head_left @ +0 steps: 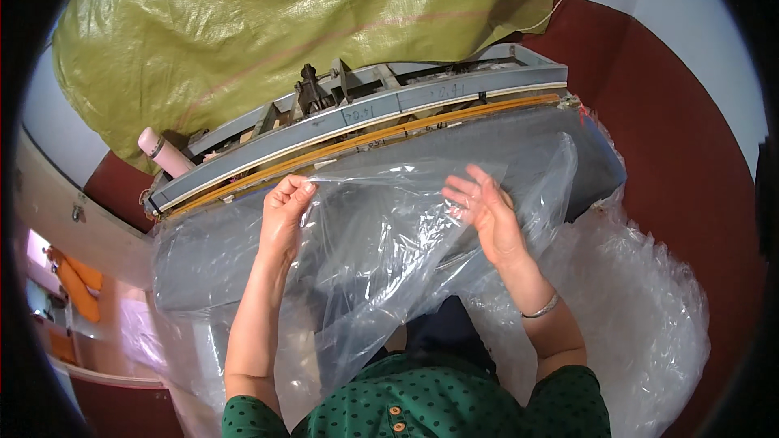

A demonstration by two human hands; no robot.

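A clear plastic sheet (389,235) hangs in front of me over a long grey-topped bench. My left hand (285,209) is closed in a pinch on the sheet's upper edge, at the middle left. My right hand (488,215) is raised to the right with its fingers spread, and thin film seems to lie over or against its fingertips. From my left hand the film's upper edge runs across toward the right hand. The grey bench top (527,142) shows through the plastic and bare at the back right.
Behind the bench top runs a metal frame (438,101) with an orange strip and a dark clamp-like fitting (309,91). A pink bottle (165,152) leans at its left end. A large yellow-green woven sack (284,24) fills the back. Crumpled clear plastic (625,316) heaps at my right.
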